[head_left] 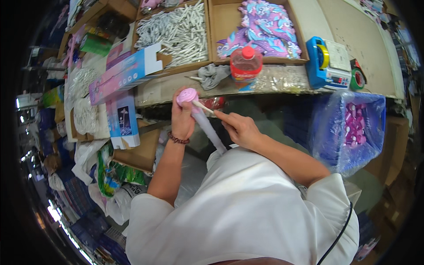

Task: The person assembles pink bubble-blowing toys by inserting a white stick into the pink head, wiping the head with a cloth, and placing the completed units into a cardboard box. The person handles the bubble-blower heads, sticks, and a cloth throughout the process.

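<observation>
A pink toy wand (201, 115) is held upright just below the edge of the counter (176, 88), in front of the red-capped bottle (245, 65). Left of the bottle, the left hand (182, 118) is clamped around the wand's stem beneath its round pink head, wrist bent upward, a bead bracelet (178, 140) worn on it. A thin white stick (203, 107) is pinched in the right hand (240, 129), fingers closed, forefinger extended toward the head. The stick is best guided slowly, with the head kept steady and the grip kept firm. Right of the bottle, a blue crate (349, 128) of pink parts is seen
</observation>
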`<act>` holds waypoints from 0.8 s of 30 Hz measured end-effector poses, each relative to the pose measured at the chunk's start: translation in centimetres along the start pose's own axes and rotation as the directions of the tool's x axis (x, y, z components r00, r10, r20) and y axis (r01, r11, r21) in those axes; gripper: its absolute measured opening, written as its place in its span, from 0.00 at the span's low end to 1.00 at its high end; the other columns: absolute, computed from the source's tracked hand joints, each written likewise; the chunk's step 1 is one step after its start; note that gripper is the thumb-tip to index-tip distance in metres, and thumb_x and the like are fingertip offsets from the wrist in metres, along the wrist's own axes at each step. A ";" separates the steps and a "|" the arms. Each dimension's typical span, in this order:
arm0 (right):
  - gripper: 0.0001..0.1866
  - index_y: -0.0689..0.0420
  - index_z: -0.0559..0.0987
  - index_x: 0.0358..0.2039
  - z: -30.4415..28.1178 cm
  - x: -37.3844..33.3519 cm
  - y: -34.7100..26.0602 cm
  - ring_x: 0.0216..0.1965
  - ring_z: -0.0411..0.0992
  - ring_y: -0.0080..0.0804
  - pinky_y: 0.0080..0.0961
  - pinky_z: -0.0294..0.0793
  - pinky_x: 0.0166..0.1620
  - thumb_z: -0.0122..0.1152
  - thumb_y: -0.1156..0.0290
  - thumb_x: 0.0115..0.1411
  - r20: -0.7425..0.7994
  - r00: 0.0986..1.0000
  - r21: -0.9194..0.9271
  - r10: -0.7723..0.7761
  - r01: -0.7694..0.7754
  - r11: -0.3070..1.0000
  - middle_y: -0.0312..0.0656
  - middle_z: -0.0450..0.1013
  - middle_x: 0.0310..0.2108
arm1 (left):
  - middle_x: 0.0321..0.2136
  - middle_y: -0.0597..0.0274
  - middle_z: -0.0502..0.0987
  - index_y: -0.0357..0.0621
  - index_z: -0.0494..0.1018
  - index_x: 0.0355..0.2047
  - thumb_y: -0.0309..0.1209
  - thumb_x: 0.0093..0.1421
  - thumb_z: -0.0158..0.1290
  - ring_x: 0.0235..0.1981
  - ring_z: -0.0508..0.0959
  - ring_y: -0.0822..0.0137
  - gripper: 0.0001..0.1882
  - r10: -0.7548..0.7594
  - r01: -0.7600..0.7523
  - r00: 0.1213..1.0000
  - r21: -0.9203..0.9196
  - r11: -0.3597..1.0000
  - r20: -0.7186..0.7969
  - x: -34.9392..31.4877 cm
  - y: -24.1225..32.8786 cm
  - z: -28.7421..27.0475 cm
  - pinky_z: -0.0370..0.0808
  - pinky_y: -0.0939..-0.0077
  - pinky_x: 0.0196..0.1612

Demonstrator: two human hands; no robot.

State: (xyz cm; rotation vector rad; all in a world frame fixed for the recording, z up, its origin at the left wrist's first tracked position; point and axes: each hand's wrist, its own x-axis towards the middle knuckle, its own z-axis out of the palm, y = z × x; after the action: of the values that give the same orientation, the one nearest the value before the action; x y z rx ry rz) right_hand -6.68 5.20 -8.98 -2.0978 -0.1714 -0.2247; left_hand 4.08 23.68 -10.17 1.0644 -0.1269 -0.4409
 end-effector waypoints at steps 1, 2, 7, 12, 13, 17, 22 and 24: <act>0.23 0.46 0.73 0.54 -0.1 0.7 -0.3 0.24 0.72 0.42 0.38 0.71 0.25 0.58 0.76 0.57 -0.034 0.999 -0.005 -0.010 0.010 1.000 0.40 0.70 0.25 | 0.47 0.53 0.72 0.46 0.56 0.60 0.48 0.59 0.54 0.39 0.76 0.63 0.34 0.000 0.000 1.000 0.000 1.000 -0.015 0.2 0.1 -0.3 0.77 0.67 0.42; 0.23 0.45 0.74 0.54 -0.3 0.6 -0.2 0.24 0.72 0.42 0.38 0.71 0.25 0.59 0.75 0.57 -0.006 1.000 -0.032 -0.004 0.003 0.999 0.40 0.70 0.25 | 0.47 0.53 0.72 0.46 0.56 0.60 0.49 0.58 0.54 0.39 0.76 0.63 0.35 0.000 0.000 1.000 0.001 1.000 -0.030 0.5 0.0 -0.5 0.77 0.67 0.42; 0.22 0.45 0.73 0.55 -1.7 -2.7 2.2 0.25 0.73 0.38 0.33 0.73 0.26 0.58 0.74 0.59 0.029 0.992 0.061 0.123 -0.125 0.990 0.43 0.73 0.29 | 0.45 0.54 0.73 0.45 0.57 0.58 0.48 0.56 0.57 0.35 0.77 0.64 0.36 0.019 -0.018 1.000 0.042 0.999 -0.019 0.4 -0.1 -0.7 0.77 0.69 0.37; 0.17 0.59 0.73 0.53 -6.6 -5.5 5.8 0.27 0.69 0.20 0.18 0.71 0.34 0.53 0.72 0.64 -0.324 0.783 0.362 0.531 -0.416 0.834 0.37 0.73 0.29 | 0.35 0.58 0.74 0.37 0.61 0.54 0.34 0.58 0.59 0.29 0.76 0.65 0.27 -0.110 0.119 0.992 0.188 0.975 -0.054 -0.5 -1.4 -1.6 0.77 0.69 0.34; 0.16 0.60 0.73 0.52 -7.6 -5.5 8.0 0.28 0.68 0.19 0.18 0.70 0.34 0.52 0.71 0.65 -0.414 0.713 0.360 0.566 -0.443 0.821 0.36 0.72 0.28 | 0.34 0.59 0.74 0.37 0.61 0.54 0.34 0.58 0.59 0.29 0.76 0.66 0.27 -0.117 0.128 0.991 0.189 0.974 -0.068 -0.7 -1.6 -1.0 0.77 0.69 0.33; 0.14 0.57 0.75 0.49 -11.7 -3.9 13.8 0.32 0.73 0.33 0.27 0.72 0.37 0.52 0.69 0.64 -0.561 0.640 0.004 0.526 -0.633 0.774 0.42 0.74 0.31 | 0.31 0.60 0.74 0.36 0.62 0.52 0.26 0.57 0.58 0.27 0.76 0.69 0.24 -0.161 0.166 0.986 0.243 0.956 -0.043 1.3 0.8 0.3 0.76 0.72 0.31; 0.10 0.50 0.80 0.38 -13.9 -2.5 17.8 0.36 0.73 0.49 0.41 0.71 0.40 0.56 0.73 0.55 -0.391 0.854 -0.612 0.343 -0.520 0.596 0.45 0.75 0.33 | 0.27 0.64 0.74 0.38 0.68 0.37 0.22 0.56 0.56 0.23 0.73 0.74 0.10 -0.239 0.207 0.968 0.296 0.932 0.074 5.2 5.9 0.0 0.73 0.78 0.27; 0.11 0.48 0.80 0.36 -14.2 -1.6 19.5 0.38 0.72 0.45 0.40 0.70 0.44 0.57 0.73 0.52 -0.329 0.891 -0.682 0.312 -0.453 0.575 0.42 0.75 0.34 | 0.28 0.64 0.74 0.39 0.68 0.38 0.23 0.56 0.56 0.23 0.74 0.75 0.11 -0.222 0.187 0.970 0.279 0.942 0.099 6.3 6.7 -1.1 0.73 0.78 0.27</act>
State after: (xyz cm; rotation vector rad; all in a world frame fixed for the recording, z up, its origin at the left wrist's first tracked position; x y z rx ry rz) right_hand -5.32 -16.97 -18.51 -2.8543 0.6024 -0.2327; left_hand 12.07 24.71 -5.61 1.3218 -0.1961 -0.6967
